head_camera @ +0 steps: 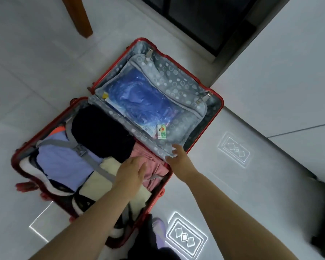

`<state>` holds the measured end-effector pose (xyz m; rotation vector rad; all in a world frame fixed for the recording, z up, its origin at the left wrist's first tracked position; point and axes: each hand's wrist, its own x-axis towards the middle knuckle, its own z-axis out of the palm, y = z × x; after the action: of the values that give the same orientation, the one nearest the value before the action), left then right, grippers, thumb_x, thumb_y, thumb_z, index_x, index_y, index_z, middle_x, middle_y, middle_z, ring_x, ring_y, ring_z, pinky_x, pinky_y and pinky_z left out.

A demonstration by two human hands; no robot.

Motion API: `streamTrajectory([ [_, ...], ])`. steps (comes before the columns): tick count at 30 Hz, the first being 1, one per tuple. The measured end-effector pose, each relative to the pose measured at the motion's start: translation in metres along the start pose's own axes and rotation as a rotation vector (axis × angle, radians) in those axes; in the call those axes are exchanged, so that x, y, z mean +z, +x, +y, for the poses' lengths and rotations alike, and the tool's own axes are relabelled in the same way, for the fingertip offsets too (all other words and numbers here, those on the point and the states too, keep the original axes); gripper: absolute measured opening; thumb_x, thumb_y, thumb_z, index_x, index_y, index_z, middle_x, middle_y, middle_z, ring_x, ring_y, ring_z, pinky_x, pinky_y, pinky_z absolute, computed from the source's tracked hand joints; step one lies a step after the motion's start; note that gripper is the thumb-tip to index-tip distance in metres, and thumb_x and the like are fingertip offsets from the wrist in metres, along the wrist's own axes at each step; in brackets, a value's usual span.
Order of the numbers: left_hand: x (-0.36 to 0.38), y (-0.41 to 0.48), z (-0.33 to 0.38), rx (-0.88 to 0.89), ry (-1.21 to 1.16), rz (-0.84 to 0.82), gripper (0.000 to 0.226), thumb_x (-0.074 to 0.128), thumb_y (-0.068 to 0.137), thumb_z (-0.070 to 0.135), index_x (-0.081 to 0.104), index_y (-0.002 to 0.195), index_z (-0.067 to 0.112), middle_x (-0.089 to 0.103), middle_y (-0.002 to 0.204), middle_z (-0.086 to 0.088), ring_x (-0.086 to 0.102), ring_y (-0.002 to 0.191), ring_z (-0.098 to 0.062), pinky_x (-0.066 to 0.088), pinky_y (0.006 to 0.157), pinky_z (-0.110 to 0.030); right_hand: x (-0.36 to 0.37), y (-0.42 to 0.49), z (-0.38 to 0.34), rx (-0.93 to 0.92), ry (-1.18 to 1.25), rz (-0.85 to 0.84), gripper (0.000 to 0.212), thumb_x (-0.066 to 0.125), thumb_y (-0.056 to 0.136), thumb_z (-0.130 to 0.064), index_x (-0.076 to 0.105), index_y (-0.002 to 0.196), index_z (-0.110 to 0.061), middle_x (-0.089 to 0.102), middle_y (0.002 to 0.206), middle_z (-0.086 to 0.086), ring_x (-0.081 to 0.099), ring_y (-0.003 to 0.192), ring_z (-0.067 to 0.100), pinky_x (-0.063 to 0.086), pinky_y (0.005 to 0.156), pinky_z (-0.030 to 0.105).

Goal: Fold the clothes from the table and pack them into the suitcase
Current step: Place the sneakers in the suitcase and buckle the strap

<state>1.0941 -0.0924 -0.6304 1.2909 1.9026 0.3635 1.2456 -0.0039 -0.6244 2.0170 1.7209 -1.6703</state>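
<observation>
1. Presently, one red suitcase [217, 117], lying open flat on a pale tiled floor [36, 76], both halves facing up; the far half abuts a white wall or cabinet [281, 72].

2. Near half, holding the folded clothes: a black garment [101, 128] toward the hinge, a lavender garment [62, 162] toward the outer rim, a cream garment [99, 182] near the front, a pink garment [154, 166] at the hinge-side corner. Laid side by side, probably so the half fills evenly.

3. Grey crossed straps [64, 142], lying over the lavender and cream pieces with a buckle where they meet; whether it is fastened cannot be told.

4. Far half, closed by a grey dotted divider panel [173, 79] with a mesh window; a blue plastic bag [139, 98] shows through it.

5. Left hand [131, 173], palm down, fingers spread flat on the pink garment where it meets the cream, gripping nothing; judged to be pressing the pile down.

6. Right hand [178, 154], fingers loosely curled at the near corner of the divider panel, at least touching its edge; a firm pinch cannot be confirmed. Likely preparing to draw the panel over the clothes.

7. Table: out of view apart from what may be a wooden leg [77, 15]. Packing judged nearly complete.
</observation>
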Motion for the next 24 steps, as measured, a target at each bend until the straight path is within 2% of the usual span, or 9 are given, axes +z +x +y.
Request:
streamTrajectory([
  [2,-0.013,-0.024,0.016,-0.039,-0.040,-0.004,0.063,0.022,0.086,0.046,0.057,0.115,0.002,0.060,0.110,-0.017,0.054,0.103,-0.032,0.044,0.087,-0.040,-0.013,-0.026,-0.008,0.044,0.072,0.040,0.050,0.052,0.095,-0.017,0.033,0.141,-0.019,0.048,0.134,0.006,0.053,0.080,0.014,0.043,0.056,0.012],
  [4,-0.030,-0.051,0.048,-0.049,-0.060,0.004,0.053,0.028,0.090,0.040,0.055,0.118,0.003,0.060,0.112,-0.018,0.054,0.103,-0.032,0.044,0.087,-0.039,-0.032,-0.063,-0.015,0.047,0.135,0.065,0.046,0.053,0.095,-0.015,0.036,0.138,-0.017,0.050,0.129,0.007,0.052,0.080,0.016,0.038,0.049,0.007],
  [7,-0.052,-0.083,0.106,-0.065,-0.058,-0.022,0.037,0.039,0.099,0.031,0.050,0.125,0.008,0.060,0.116,-0.015,0.054,0.105,-0.031,0.044,0.087,-0.038,-0.071,-0.115,-0.034,0.040,0.140,0.047,0.041,0.055,0.094,-0.016,0.041,0.132,-0.021,0.051,0.124,0.004,0.056,0.088,0.018,0.040,0.056,0.013],
  [12,-0.058,-0.092,0.187,-0.078,-0.118,-0.028,0.041,0.039,0.097,0.036,0.045,0.132,0.014,0.060,0.121,-0.011,0.056,0.109,-0.028,0.045,0.092,-0.041,-0.151,-0.140,-0.059,0.026,0.046,0.014,0.042,0.054,0.095,-0.021,0.039,0.134,-0.023,0.049,0.121,-0.001,0.056,0.083,0.011,0.040,0.055,0.014],
  [16,-0.041,-0.050,0.240,-0.156,-0.136,0.013,0.046,0.037,0.097,0.040,0.039,0.137,0.016,0.059,0.126,-0.011,0.055,0.114,-0.031,0.044,0.095,-0.042,-0.218,-0.102,-0.071,-0.016,-0.072,-0.058,0.043,0.053,0.095,-0.024,0.038,0.136,-0.022,0.049,0.121,0.000,0.054,0.095,0.016,0.041,0.072,0.022],
  [20,-0.019,0.008,0.290,-0.252,-0.231,0.133,0.049,0.042,0.097,0.036,0.039,0.139,0.012,0.054,0.133,-0.013,0.051,0.121,-0.029,0.041,0.101,-0.039,-0.276,-0.041,-0.078,-0.076,-0.146,-0.134,0.042,0.054,0.095,-0.023,0.040,0.134,-0.025,0.049,0.115,-0.003,0.053,0.095,0.015,0.042,0.075,0.026],
  [22,-0.007,0.033,0.302,-0.272,-0.257,0.183,0.053,0.040,0.095,0.042,0.040,0.138,0.012,0.056,0.130,-0.013,0.053,0.119,-0.030,0.043,0.099,-0.041,-0.296,-0.013,-0.080,-0.137,-0.171,-0.167,0.038,0.056,0.094,-0.022,0.042,0.129,-0.028,0.049,0.115,-0.004,0.052,0.097,0.015,0.046,0.080,0.030],
  [24,0.007,0.058,0.306,-0.306,-0.295,0.187,0.049,0.043,0.095,0.036,0.040,0.139,0.013,0.058,0.125,-0.012,0.056,0.114,-0.030,0.045,0.096,-0.042,-0.310,0.016,-0.080,-0.165,-0.230,-0.211,0.040,0.055,0.094,-0.022,0.041,0.131,-0.028,0.049,0.120,-0.004,0.051,0.106,0.016,0.045,0.092,0.033],
])
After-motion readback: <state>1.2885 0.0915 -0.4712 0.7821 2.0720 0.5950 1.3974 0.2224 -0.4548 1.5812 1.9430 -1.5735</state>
